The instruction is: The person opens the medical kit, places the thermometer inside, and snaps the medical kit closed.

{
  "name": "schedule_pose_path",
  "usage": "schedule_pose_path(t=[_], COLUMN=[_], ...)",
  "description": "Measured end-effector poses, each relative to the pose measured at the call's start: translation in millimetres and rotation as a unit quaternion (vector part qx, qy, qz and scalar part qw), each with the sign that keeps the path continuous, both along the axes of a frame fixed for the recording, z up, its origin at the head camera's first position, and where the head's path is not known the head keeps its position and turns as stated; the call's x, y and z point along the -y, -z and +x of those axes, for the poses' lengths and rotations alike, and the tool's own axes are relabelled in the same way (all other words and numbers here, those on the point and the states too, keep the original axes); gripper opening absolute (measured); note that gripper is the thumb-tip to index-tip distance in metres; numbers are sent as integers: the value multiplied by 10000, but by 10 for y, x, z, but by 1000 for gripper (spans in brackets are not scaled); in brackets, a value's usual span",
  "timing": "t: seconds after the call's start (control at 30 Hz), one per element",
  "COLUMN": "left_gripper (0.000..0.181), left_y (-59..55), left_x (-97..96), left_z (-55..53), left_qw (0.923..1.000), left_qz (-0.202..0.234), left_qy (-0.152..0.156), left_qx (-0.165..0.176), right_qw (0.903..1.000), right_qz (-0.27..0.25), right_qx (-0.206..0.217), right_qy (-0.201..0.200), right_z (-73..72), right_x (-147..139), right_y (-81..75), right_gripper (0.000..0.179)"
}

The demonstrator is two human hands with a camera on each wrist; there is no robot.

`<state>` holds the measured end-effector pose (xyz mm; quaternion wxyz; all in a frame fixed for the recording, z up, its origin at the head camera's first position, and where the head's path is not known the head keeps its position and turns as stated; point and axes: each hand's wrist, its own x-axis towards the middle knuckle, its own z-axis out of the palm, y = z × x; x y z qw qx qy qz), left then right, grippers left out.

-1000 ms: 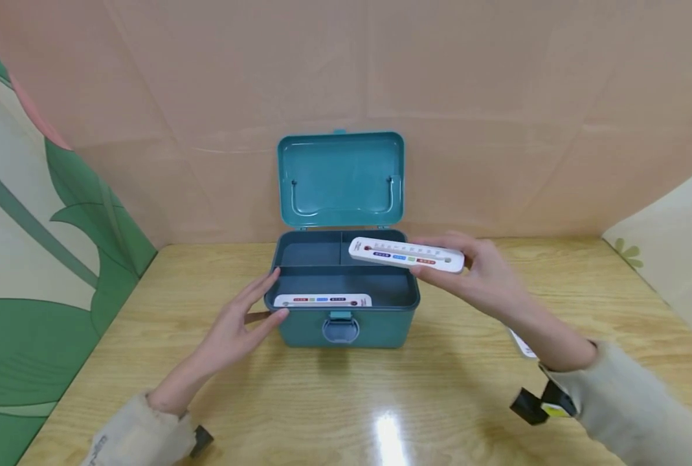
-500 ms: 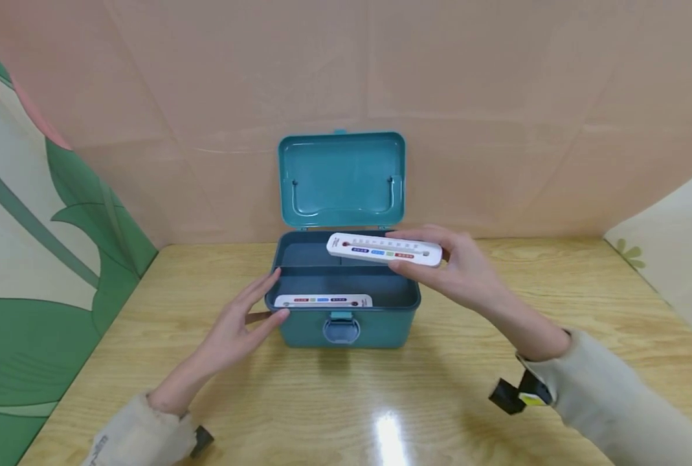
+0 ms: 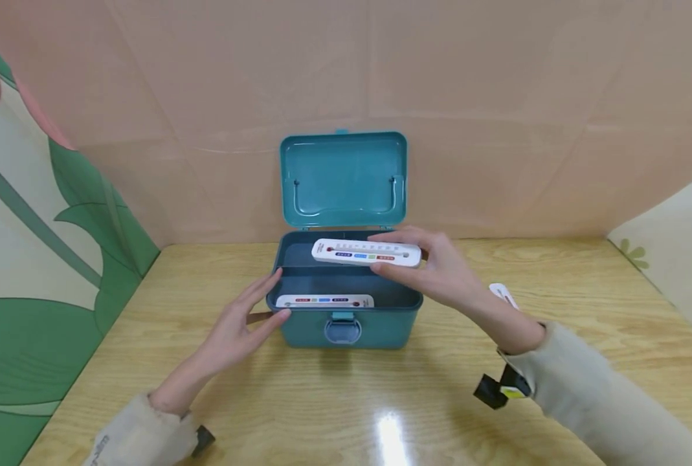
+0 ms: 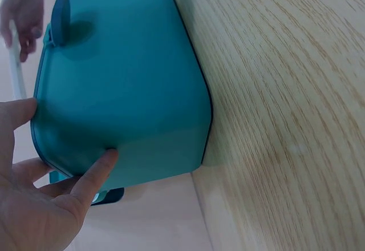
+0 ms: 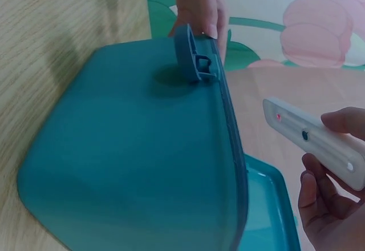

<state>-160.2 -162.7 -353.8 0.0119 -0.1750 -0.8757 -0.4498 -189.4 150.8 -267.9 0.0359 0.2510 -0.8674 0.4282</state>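
A teal storage box [image 3: 346,330] stands on the table with its lid [image 3: 344,181] raised. My right hand [image 3: 439,265] pinches a white wall thermometer [image 3: 351,254] between thumb and fingers, above the box's divided rear part. Its back, with small holes, faces the right wrist camera. Inside the front compartment, along the front wall, lies a second white thermometer [image 3: 325,301], its lower part hidden by the rim. With fingers spread and fairly straight, my left hand [image 3: 235,323] touches the box's left end near the front corner. Its fingertips press the teal wall [image 4: 131,91] in the left wrist view.
Another white strip-shaped piece [image 3: 502,294] lies on the wooden table [image 3: 299,401] to the right, partly covered by my right forearm. A pinkish cloth backdrop [image 3: 468,129] rises behind the box. Leaf-patterned panel [image 3: 25,349] borders the left side.
My right hand has carried the thermometer leftward, from the box's right edge to over its rear middle. More of the white piece on the table now shows. My left hand has stayed put.
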Motion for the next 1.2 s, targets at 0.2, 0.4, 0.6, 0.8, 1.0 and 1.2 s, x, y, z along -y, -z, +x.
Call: schedule_pose_path(t=[0.2, 0.4, 0.6, 0.8, 1.0, 1.2], left_gripper=[68, 69, 69, 69, 69, 68], left_y=[-5, -10, -9, -26, -29, -34], left_x=[0, -6, -8, -14, -16, -17], left_z=[4, 12, 19, 28, 26, 27], left_qw=[10000, 10000, 10000, 10000, 9999, 10000], left_qz=[-6, -21, 25, -45, -88, -67], left_qy=[-34, -22, 31, -5, -17, 1], left_qx=[21, 41, 19, 75, 102, 61], right_qw=[9995, 9988, 9987, 9975, 9956, 9952], right_qz=[-101, -166, -25, 112, 121, 125], right_qx=[133, 212, 210, 135, 61, 152], right_qy=[-268, -416, -474, -684, -924, -956], right_z=[-25, -40, -56, -79, -126, -153], right_x=[94, 146, 186, 241, 310, 355], right_y=[59, 147, 191, 196, 244, 277], right_gripper=[38, 38, 39, 39, 36, 36])
